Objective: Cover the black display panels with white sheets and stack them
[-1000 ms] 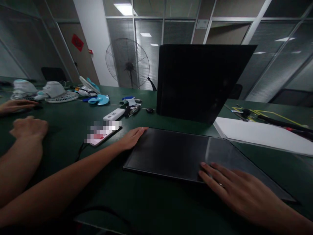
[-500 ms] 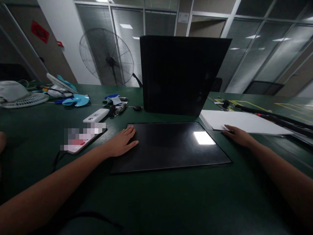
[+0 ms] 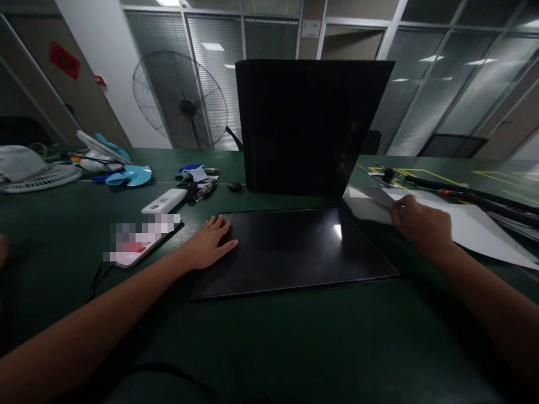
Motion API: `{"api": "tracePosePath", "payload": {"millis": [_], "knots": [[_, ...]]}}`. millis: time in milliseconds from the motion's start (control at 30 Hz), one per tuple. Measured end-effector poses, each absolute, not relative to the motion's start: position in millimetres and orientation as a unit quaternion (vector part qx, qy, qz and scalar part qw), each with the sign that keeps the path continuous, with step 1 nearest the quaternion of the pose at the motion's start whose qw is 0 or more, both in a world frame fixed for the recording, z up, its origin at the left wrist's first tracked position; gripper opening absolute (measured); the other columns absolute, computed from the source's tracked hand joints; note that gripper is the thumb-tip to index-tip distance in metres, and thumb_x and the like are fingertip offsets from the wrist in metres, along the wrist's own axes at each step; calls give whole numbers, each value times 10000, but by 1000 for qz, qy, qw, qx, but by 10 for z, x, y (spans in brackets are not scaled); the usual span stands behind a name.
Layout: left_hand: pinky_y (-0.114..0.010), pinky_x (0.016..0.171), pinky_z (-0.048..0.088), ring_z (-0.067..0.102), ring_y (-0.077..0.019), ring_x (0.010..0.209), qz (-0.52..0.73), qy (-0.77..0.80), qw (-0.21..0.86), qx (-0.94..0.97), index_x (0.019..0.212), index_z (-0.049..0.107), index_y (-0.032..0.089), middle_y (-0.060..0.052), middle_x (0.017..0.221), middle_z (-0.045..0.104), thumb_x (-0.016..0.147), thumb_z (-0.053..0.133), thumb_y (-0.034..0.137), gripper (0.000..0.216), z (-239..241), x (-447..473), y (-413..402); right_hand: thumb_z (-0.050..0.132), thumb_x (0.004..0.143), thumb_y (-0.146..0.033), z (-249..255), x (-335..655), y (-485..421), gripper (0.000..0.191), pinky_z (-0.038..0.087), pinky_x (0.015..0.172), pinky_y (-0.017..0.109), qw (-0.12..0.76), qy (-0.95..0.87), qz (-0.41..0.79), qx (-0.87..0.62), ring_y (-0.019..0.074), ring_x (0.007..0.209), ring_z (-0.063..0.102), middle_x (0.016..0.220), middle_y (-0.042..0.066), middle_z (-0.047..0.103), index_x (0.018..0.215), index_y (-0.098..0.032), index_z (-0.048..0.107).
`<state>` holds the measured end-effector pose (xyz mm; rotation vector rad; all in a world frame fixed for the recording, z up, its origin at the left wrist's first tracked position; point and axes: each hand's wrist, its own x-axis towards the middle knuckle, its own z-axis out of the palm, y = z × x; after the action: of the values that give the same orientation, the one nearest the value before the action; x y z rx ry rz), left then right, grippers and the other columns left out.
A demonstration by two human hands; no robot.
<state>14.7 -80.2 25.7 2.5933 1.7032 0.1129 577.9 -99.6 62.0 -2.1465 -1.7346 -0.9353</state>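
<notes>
A flat black panel (image 3: 286, 258) with a glossy, reflecting face lies on the green table. My left hand (image 3: 207, 242) rests on its left end, fingers stretched out and spread. To the right of the panel, my right hand (image 3: 423, 227) has its fingers closed on a sheet of white paper (image 3: 484, 221), whose near edge is raised and bent. More white paper (image 3: 366, 207) shows left of that hand; how many sheets there are I cannot tell. Behind the panel stands a large upright black board or case (image 3: 311, 123).
Left of the panel lie a phone-like flat object (image 3: 143, 247) and a white power bank (image 3: 164, 201). Keys (image 3: 206, 188) and a small black item (image 3: 234, 187) sit farther back. Blue fan blades (image 3: 130, 175) are at the left, black rods (image 3: 471, 193) at the right.
My right hand has closed on the white paper and raised it off its flat position, bending it. The light reflection on the panel has shrunk. My left hand stays in place.
</notes>
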Motion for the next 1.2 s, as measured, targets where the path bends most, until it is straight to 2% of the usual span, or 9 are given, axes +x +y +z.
{"api": "tracePosePath", "payload": {"millis": [200,333,467,667,767,900,1000,1100,1200], "knots": [[-542,1271,266,277,-405,1570,58,565,38,822,1606,406,65,-241,1705,257,1001,380,656,846,293,171,-820,551,1031,-406,732,5062,-1340,330,253,559,272,221,-745,-399,-487,144,581,559,626,61,639,883,-140,677],[-494,1275,283,325,-332,1565,103,578,60,807,1566,493,144,-140,1693,355,1037,257,638,762,322,182,-849,481,1061,-249,717,4303,-1633,246,291,577,282,158,-891,-313,-287,128,574,543,703,28,667,900,-170,649],[-474,1293,235,273,-304,1586,121,580,76,802,1611,417,142,-118,1703,330,1034,152,690,838,318,173,-869,446,1085,-361,613,3547,-1817,314,301,537,285,95,-941,-197,-259,150,575,574,718,32,679,917,-191,650],[-559,1271,248,216,-386,1593,94,545,91,828,1606,430,211,-125,1738,216,886,455,854,966,295,93,-827,355,1020,-732,726,3052,-1822,700,568,762,359,110,-980,23,-161,239,1068,711,1342,111,697,1435,-211,571],[-514,1251,314,314,-374,1565,115,568,100,809,1571,489,208,-128,1743,212,882,527,811,916,297,81,-803,386,1044,-649,843,3328,-1583,655,573,944,425,136,-966,47,-216,257,1239,655,1455,100,628,1551,-244,479],[-476,1236,353,379,-357,1538,122,592,101,791,1548,528,208,-116,1727,280,938,505,744,812,312,106,-811,410,1050,-528,725,4370,-975,537,549,990,534,139,-879,-63,-451,316,1193,669,1385,130,664,1482,-248,564],[-474,1249,327,358,-353,1548,108,592,85,794,1569,501,191,-123,1721,286,968,474,716,798,311,131,-826,385,1047,-448,449,5433,-571,550,413,1169,516,117,-828,-121,-535,333,1388,538,1499,193,565,1479,-154,558],[-455,1264,297,333,-345,1559,91,593,62,798,1575,485,145,-147,1713,287,984,445,698,811,295,151,-832,403,1024,-495,154,6280,-384,641,427,1120,534,70,-722,-79,-684,374,1480,426,1638,263,356,1524,-112,519],[-457,1260,306,350,-339,1552,73,594,36,801,1562,502,144,-144,1705,306,997,417,686,787,292,170,-838,413,1006,-578,3,6644,-363,700,471,980,588,48,-671,-29,-740,430,1397,500,1597,297,399,1548,-146,516]]}}
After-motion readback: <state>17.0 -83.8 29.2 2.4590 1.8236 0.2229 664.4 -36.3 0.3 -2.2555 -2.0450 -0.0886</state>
